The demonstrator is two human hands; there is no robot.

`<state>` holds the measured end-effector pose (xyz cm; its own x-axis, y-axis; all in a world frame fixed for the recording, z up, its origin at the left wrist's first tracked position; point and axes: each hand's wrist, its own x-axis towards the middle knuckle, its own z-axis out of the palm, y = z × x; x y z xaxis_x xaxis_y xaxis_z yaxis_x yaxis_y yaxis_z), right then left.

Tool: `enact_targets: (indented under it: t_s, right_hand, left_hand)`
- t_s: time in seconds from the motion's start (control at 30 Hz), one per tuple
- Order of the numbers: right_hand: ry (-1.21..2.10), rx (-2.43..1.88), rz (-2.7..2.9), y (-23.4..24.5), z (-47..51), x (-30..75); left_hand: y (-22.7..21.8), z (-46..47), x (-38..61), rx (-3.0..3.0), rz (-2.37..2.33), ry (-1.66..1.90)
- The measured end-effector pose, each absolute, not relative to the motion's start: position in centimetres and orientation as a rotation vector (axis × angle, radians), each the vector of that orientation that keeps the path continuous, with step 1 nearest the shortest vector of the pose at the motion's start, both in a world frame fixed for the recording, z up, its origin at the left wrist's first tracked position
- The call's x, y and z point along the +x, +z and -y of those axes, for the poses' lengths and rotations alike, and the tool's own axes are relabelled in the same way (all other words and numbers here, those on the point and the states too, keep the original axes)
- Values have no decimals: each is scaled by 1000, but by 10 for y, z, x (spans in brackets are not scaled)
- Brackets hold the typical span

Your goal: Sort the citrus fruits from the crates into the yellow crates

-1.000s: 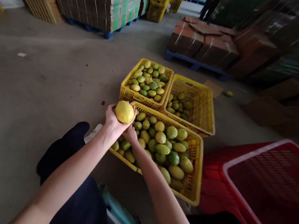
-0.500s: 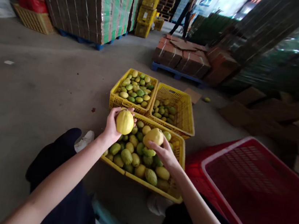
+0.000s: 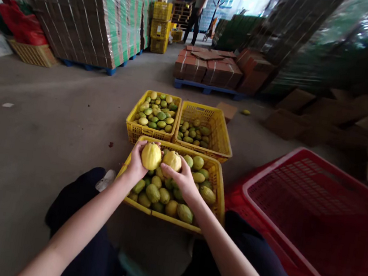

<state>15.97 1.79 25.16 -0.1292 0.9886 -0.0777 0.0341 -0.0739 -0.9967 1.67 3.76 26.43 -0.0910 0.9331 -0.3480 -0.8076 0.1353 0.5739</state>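
Observation:
My left hand [image 3: 138, 159] is closed around a plump yellow fruit [image 3: 151, 156] with lengthwise ribs. Close beside it, my right hand [image 3: 183, 178] grips another yellow ribbed fruit [image 3: 172, 160], its stem-like end turned up. Both fruits are held above the near yellow crate [image 3: 219, 197]. Many green and yellow oval fruits [image 3: 153, 193] lie heaped in that crate, partly hidden by my hands and forearms. Whether the two held fruits touch, I cannot tell.
Behind stand a fuller yellow crate [image 3: 134, 130] and a partly filled one [image 3: 223, 134]. A large red crate [image 3: 262, 209] sits at my right. Brown cartons [image 3: 223, 73] rest on a blue pallet [image 3: 207, 88]. A person [image 3: 196, 13] stands farther back, near stacked yellow crates [image 3: 160, 28].
My right hand has brought its fruit leftward, next to the one in my left hand. My view has shifted somewhat, and more of the background person shows.

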Motion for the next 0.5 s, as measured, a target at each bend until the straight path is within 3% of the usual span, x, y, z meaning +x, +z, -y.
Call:
enact_targets:
  t_s: [0.17,0.27,0.5]
  right_hand:
    - [1464,-1204,1228,256,-22,162]
    - [1519,-1405,1442,250,-25,167]
    - [949,-2071,2111,189,-18,174]
  left_hand:
    - [263,-41,18,-20,-703,1436]
    - [263,-42,16,-191,-657,1398]
    - [260,-43,0,-377,-776,1446]
